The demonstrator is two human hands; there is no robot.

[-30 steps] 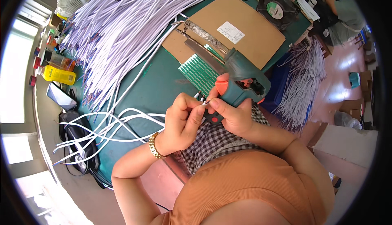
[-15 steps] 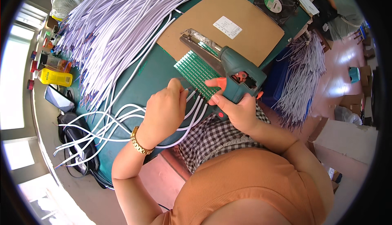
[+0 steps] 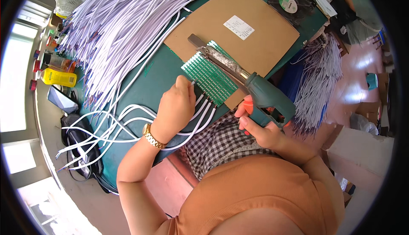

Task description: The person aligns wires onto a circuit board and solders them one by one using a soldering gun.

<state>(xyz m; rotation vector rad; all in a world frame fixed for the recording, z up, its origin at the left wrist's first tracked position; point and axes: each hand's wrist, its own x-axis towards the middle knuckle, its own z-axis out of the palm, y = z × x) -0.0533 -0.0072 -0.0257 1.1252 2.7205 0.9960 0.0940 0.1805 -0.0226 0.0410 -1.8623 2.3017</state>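
My left hand (image 3: pixel 174 109), a gold watch on its wrist, pinches the end of a white cable (image 3: pixel 194 83) at the near left edge of a green circuit board panel (image 3: pixel 205 76). Several white cables (image 3: pixel 206 112) are joined to that edge beside my fingers and trail left. My right hand (image 3: pixel 260 130) grips a teal pistol-shaped soldering gun (image 3: pixel 272 100) with an orange trigger. Its metal front reaches over the panel. A flat metal bar (image 3: pixel 197 41) lies across the panel under the gun's front end. The gun partly hides the panel's far side.
A brown cardboard sheet (image 3: pixel 264 34) with a white label lies behind the panel. A large bundle of white cables (image 3: pixel 123 34) covers the far left of the green table. A black fan-like unit (image 3: pixel 289 5) stands far right; a yellow bottle (image 3: pixel 59 77) and phone (image 3: pixel 63 99) sit left.
My right hand has drawn the soldering gun right and toward me, uncovering the panel's right end. My left hand has shifted slightly up and right along the panel's edge.
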